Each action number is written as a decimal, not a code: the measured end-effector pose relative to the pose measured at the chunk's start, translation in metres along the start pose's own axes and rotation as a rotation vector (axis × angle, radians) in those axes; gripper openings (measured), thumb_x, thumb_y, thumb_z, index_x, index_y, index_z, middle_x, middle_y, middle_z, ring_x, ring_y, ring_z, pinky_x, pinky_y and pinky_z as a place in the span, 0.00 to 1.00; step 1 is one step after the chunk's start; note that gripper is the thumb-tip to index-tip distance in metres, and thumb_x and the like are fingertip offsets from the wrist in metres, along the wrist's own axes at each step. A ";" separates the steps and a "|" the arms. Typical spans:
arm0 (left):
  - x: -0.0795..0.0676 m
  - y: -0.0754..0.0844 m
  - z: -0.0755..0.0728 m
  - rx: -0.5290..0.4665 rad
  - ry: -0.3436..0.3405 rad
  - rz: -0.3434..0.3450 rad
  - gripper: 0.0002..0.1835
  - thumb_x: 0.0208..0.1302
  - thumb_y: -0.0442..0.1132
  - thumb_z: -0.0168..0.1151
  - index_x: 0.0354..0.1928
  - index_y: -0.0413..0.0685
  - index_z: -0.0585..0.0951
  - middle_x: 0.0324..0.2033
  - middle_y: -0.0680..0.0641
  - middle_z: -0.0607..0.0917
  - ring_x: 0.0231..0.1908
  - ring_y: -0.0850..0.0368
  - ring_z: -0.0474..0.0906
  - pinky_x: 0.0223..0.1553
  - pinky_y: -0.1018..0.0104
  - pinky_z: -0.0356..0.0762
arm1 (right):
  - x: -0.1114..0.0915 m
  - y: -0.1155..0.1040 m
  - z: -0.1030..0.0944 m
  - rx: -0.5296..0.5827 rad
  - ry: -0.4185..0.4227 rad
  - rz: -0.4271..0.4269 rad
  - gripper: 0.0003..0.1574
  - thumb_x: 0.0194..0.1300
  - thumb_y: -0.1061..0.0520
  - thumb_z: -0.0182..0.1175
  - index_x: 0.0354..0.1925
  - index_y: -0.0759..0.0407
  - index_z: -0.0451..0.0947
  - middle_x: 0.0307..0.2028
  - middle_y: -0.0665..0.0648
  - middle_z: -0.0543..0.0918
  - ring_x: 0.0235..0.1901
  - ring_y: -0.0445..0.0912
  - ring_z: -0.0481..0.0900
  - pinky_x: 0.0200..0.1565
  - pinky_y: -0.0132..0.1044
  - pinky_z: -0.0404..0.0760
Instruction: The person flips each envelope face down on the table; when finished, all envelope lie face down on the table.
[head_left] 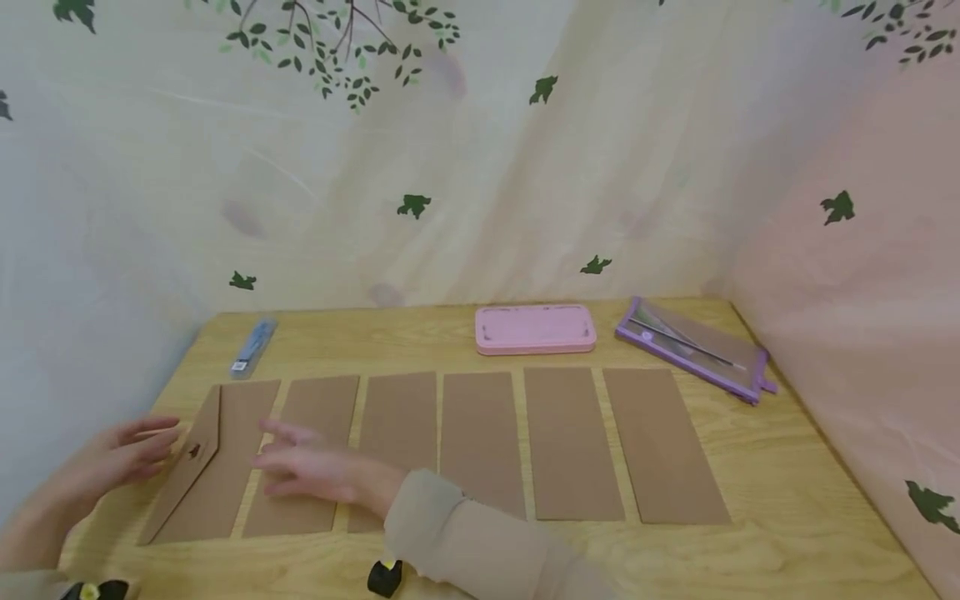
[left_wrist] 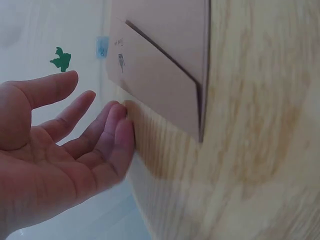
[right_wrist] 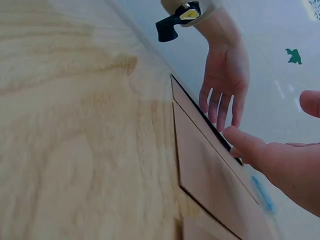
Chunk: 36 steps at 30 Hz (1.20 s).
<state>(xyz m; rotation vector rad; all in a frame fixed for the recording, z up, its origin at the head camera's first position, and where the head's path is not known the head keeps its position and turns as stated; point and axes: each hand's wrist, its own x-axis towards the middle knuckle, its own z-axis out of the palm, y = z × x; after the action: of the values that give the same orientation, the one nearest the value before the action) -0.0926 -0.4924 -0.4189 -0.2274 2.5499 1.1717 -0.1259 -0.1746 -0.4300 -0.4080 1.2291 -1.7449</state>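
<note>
A brown paper envelope [head_left: 236, 467] lies at the left end of a row, its pointed flap [left_wrist: 155, 80] facing up with a small dark print on it. My left hand [head_left: 120, 458] hovers beside the envelope's left edge, fingers loosely bent and nothing in them. In the left wrist view, the fingertips [left_wrist: 125, 132] are close to that edge. Over the second brown piece [head_left: 322, 400] is my right hand [head_left: 318, 467], its fingers spread and pointing at the first envelope. The right wrist view shows both hands on either side of the envelope, palms facing inward.
Several more flat brown pieces [head_left: 573, 442] continue the row to the right. Behind it are a slim blue packet [head_left: 253, 348], a pink case [head_left: 536, 329] and a clear purple-edged zip pouch [head_left: 693, 346] holding thin tools. Fabric walls [head_left: 487, 167] enclose the wooden table [head_left: 795, 500].
</note>
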 end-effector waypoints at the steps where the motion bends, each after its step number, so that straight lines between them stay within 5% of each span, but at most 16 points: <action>1: 0.000 -0.001 0.000 -0.004 -0.001 -0.001 0.35 0.82 0.46 0.45 0.69 0.15 0.53 0.65 0.18 0.65 0.41 0.83 0.71 0.43 0.70 0.82 | 0.002 0.002 0.001 0.015 0.001 0.005 0.40 0.75 0.64 0.54 0.79 0.50 0.54 0.74 0.63 0.61 0.69 0.58 0.66 0.62 0.51 0.76; 4: 0.001 -0.001 0.000 -0.014 -0.005 -0.032 0.36 0.82 0.46 0.45 0.69 0.14 0.53 0.63 0.19 0.68 0.40 0.82 0.72 0.43 0.70 0.82 | 0.009 0.006 0.005 0.068 -0.004 0.023 0.39 0.77 0.62 0.53 0.79 0.52 0.53 0.53 0.56 0.77 0.55 0.49 0.76 0.63 0.57 0.74; 6: 0.003 0.000 -0.001 -0.025 -0.009 -0.059 0.37 0.82 0.47 0.44 0.68 0.14 0.53 0.61 0.21 0.72 0.40 0.80 0.73 0.42 0.69 0.82 | 0.013 0.008 0.006 0.102 -0.006 0.032 0.38 0.77 0.61 0.52 0.79 0.54 0.53 0.34 0.50 0.73 0.40 0.43 0.73 0.63 0.59 0.73; 8: 0.004 0.000 -0.002 -0.059 -0.015 -0.089 0.38 0.82 0.49 0.44 0.68 0.13 0.53 0.55 0.28 0.79 0.39 0.76 0.74 0.42 0.68 0.83 | 0.017 0.009 0.007 0.149 -0.009 0.032 0.38 0.78 0.60 0.52 0.79 0.57 0.51 0.34 0.51 0.74 0.42 0.45 0.74 0.64 0.62 0.70; 10: 0.005 0.001 -0.003 -0.101 -0.026 -0.108 0.38 0.82 0.49 0.44 0.67 0.13 0.54 0.49 0.39 0.84 0.39 0.73 0.76 0.42 0.67 0.83 | 0.021 0.010 0.009 0.189 -0.002 0.026 0.38 0.78 0.60 0.51 0.79 0.61 0.50 0.51 0.58 0.79 0.57 0.53 0.75 0.66 0.64 0.66; 13: 0.006 0.000 -0.004 -0.174 -0.035 -0.138 0.34 0.81 0.48 0.46 0.63 0.14 0.63 0.43 0.56 0.82 0.38 0.69 0.77 0.42 0.66 0.84 | 0.026 0.011 0.011 0.231 0.015 0.014 0.39 0.77 0.62 0.50 0.78 0.66 0.48 0.76 0.68 0.55 0.75 0.66 0.50 0.67 0.67 0.62; 18: 0.008 0.001 -0.004 -0.207 -0.034 -0.184 0.28 0.80 0.50 0.49 0.56 0.26 0.78 0.39 0.56 0.80 0.37 0.65 0.76 0.41 0.66 0.84 | 0.033 0.012 0.017 0.289 0.049 0.012 0.41 0.75 0.64 0.50 0.78 0.71 0.45 0.77 0.74 0.47 0.75 0.69 0.44 0.68 0.68 0.56; 25: 0.007 0.005 -0.003 -0.165 -0.030 -0.181 0.32 0.80 0.52 0.48 0.58 0.21 0.76 0.39 0.56 0.79 0.36 0.66 0.75 0.40 0.67 0.84 | 0.039 0.013 0.020 0.332 0.077 0.047 0.42 0.73 0.66 0.50 0.77 0.74 0.44 0.75 0.79 0.47 0.74 0.72 0.45 0.68 0.71 0.53; 36: 0.010 0.006 -0.001 -0.187 -0.025 -0.191 0.26 0.81 0.51 0.47 0.50 0.32 0.83 0.36 0.57 0.79 0.35 0.67 0.75 0.39 0.68 0.84 | 0.043 0.013 0.012 0.399 0.067 0.099 0.41 0.73 0.65 0.49 0.77 0.74 0.45 0.75 0.79 0.46 0.75 0.71 0.45 0.67 0.73 0.52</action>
<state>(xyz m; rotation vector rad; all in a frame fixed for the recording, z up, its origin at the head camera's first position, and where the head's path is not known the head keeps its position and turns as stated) -0.1040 -0.4896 -0.4173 -0.4861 2.3367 1.3276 -0.1332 -0.2182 -0.4457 -0.0533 0.8984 -1.8743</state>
